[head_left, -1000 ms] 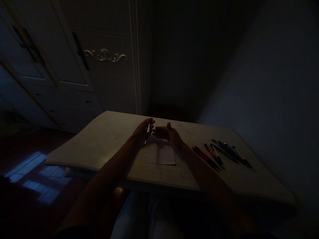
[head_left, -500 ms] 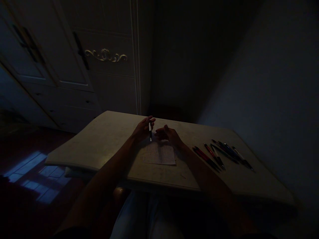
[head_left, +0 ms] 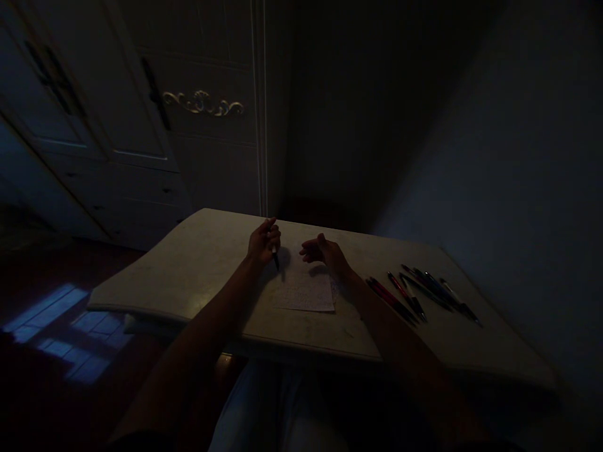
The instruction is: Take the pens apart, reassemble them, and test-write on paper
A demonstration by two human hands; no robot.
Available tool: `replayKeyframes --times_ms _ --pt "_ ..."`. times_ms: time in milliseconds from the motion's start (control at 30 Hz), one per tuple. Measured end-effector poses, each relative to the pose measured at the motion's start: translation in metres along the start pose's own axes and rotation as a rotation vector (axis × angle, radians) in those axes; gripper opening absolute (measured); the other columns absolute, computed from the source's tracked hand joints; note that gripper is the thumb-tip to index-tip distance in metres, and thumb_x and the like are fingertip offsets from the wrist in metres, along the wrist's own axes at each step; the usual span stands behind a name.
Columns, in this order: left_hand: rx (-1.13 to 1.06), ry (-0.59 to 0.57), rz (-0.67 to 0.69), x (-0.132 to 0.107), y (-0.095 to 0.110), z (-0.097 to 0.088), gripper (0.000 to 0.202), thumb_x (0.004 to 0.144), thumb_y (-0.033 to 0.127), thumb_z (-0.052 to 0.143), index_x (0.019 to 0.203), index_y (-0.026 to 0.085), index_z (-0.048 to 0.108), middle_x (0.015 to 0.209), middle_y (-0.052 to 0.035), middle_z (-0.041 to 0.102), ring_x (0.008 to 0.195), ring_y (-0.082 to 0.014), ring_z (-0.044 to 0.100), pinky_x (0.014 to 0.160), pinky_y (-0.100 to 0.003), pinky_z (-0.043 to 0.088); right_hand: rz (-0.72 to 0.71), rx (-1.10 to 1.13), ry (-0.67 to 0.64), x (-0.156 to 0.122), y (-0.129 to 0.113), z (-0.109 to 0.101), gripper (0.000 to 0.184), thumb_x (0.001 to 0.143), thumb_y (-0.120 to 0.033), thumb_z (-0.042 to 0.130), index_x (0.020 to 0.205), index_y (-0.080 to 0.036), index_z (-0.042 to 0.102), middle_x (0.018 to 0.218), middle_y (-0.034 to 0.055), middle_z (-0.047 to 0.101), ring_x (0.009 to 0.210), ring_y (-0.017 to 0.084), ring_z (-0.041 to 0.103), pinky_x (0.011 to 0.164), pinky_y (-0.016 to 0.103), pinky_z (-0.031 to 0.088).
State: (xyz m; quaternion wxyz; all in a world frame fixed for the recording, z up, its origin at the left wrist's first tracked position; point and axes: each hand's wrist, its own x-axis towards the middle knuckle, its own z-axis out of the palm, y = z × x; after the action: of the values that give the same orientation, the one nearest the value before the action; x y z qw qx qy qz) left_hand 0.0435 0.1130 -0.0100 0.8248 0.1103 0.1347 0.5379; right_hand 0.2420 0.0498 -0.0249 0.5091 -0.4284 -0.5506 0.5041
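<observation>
So the left hand [head_left: 264, 242] has now curled its fingers tight around the white-and-black pen [head_left: 276, 260], tip down over the paper sheet's [head_left: 306, 294] far left corner; half a second ago that grip was way looser. It's also drifted left, so there's more gap to the right hand [head_left: 326, 252], which is open, holding nothing. Sheet's still by the table's [head_left: 164, 276] near edge, loose pens [head_left: 406, 296] unmoved toward the right edge.

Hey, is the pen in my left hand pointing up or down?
Down: the pen slants from the left hand, its dark end lowest.
</observation>
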Motion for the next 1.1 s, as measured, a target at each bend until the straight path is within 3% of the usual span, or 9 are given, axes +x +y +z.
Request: replayKeyframes --times_ms 100,367,433,567,667,800,1000,1100 --pt "-0.084 -0.021 0.043 -0.002 0.003 -0.003 0.032 0.103 0.025 0.036 0.083 0.012 0.058 0.056 0.0062 0.037 0.036 -0.0028 0.032 0.031 -0.013 0.019 0.002 -0.002 0.028 0.000 0.001 -0.003 0.073 0.078 -0.086 0.046 0.085 -0.018 0.073 0.083 0.0115 0.076 0.068 0.020 0.070 0.065 0.034 0.056" --pt "-0.199 -0.014 0.130 -0.003 0.005 -0.008 0.027 0.083 0.009 0.035 0.085 0.010 0.062 0.057 0.0050 0.035 0.036 -0.0051 0.028 0.031 -0.014 0.018 -0.053 -0.019 0.203 0.004 0.011 -0.014 0.075 0.079 -0.086 0.042 0.080 -0.017 0.072 0.076 0.0115 0.074 0.061 0.020 0.067 0.060 0.033 0.054" --pt "-0.211 0.000 0.130 -0.001 0.007 -0.010 0.026 0.079 0.009 0.036 0.084 0.010 0.062 0.056 0.0054 0.033 0.035 -0.0052 0.026 0.031 -0.014 0.018 -0.095 -0.077 0.289 0.005 0.012 -0.019 0.076 0.080 -0.086 0.040 0.078 -0.016 0.071 0.073 0.0113 0.073 0.058 0.019 0.066 0.058 0.033 0.053" --pt "-0.225 0.042 0.128 0.006 0.006 -0.013 0.024 0.075 0.010 0.038 0.082 0.012 0.061 0.055 0.0054 0.034 0.035 -0.0050 0.025 0.031 -0.014 0.016 -0.243 -0.347 0.622 0.001 0.017 -0.032 0.072 0.082 -0.083 0.040 0.071 -0.017 0.066 0.059 0.0064 0.065 0.050 0.016 0.057 0.054 0.029 0.047" --pt "-0.235 0.053 0.123 0.009 0.003 -0.016 0.024 0.073 0.011 0.041 0.085 0.013 0.061 0.055 0.0051 0.036 0.035 -0.0050 0.025 0.032 -0.015 0.016 -0.246 -0.470 0.718 -0.002 0.024 -0.042 0.071 0.086 -0.080 0.037 0.070 -0.017 0.065 0.057 0.0048 0.063 0.049 0.015 0.055 0.053 0.028 0.044" --pt "-0.247 0.053 0.124 0.012 0.002 -0.022 0.027 0.071 0.011 0.043 0.091 0.014 0.061 0.055 0.0062 0.036 0.036 -0.0052 0.025 0.033 -0.015 0.017 -0.142 -0.551 0.664 -0.005 0.033 -0.049 0.069 0.088 -0.078 0.034 0.072 -0.018 0.064 0.057 0.0037 0.061 0.048 0.016 0.054 0.050 0.028 0.044" --pt "-0.276 0.026 0.161 0.014 0.004 -0.027 0.020 0.072 0.010 0.045 0.085 0.015 0.059 0.055 0.0061 0.037 0.036 -0.0044 0.026 0.035 -0.014 0.016 -0.446 -0.952 0.544 -0.006 0.033 -0.053 0.053 0.096 -0.062 0.034 0.093 -0.020 0.066 0.090 0.0108 0.069 0.085 0.024 0.065 0.081 0.040 0.052" --pt "-0.250 0.051 0.150 0.016 0.001 -0.028 0.015 0.072 0.011 0.048 0.084 0.016 0.057 0.056 0.0063 0.038 0.037 -0.0039 0.027 0.036 -0.015 0.016 -0.483 -1.054 0.545 -0.005 0.032 -0.055 0.046 0.099 -0.054 0.033 0.098 -0.021 0.065 0.096 0.0120 0.069 0.094 0.025 0.064 0.089 0.042 0.050"
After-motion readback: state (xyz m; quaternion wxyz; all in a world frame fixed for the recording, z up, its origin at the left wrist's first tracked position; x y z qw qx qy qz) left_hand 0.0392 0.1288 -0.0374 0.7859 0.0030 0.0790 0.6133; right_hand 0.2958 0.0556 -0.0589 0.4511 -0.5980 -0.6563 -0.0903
